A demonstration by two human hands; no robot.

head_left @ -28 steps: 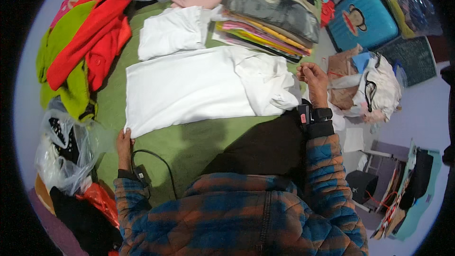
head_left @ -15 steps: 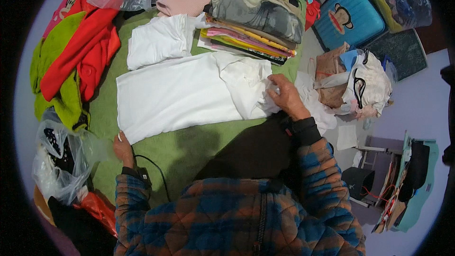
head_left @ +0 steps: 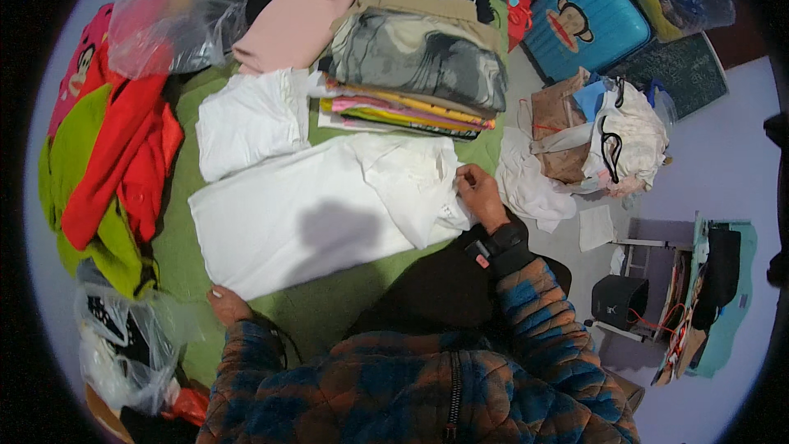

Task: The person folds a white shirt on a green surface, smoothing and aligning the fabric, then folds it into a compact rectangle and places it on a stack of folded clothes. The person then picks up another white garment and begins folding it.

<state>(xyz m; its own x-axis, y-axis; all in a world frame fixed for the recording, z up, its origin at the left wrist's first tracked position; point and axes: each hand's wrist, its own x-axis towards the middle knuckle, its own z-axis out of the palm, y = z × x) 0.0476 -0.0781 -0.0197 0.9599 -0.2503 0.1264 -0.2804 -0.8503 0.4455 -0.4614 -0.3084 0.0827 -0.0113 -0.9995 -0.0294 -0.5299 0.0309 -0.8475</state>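
Observation:
A white shirt lies in a long strip across the green bedcover, with a sleeve folded over toward its right end. My left hand is closed on its near left corner, thumb on top and the other fingers mostly hidden. At the right end, my right hand pinches the shirt's edge between thumb and fingers. A shadow falls on the middle of the cloth. Just beyond it rests a folded white garment, beside a stack of folded clothes topped by a grey patterned piece.
Red clothing and a green garment are heaped at the left, above a clear plastic bag. A pink knit lies at the back. On the right are a blue suitcase and a pile of bags.
My view has shifted, so the bed and clothes sit lower in the picture. Both hands stay at the same ends of the shirt. A shadow has moved onto the cloth.

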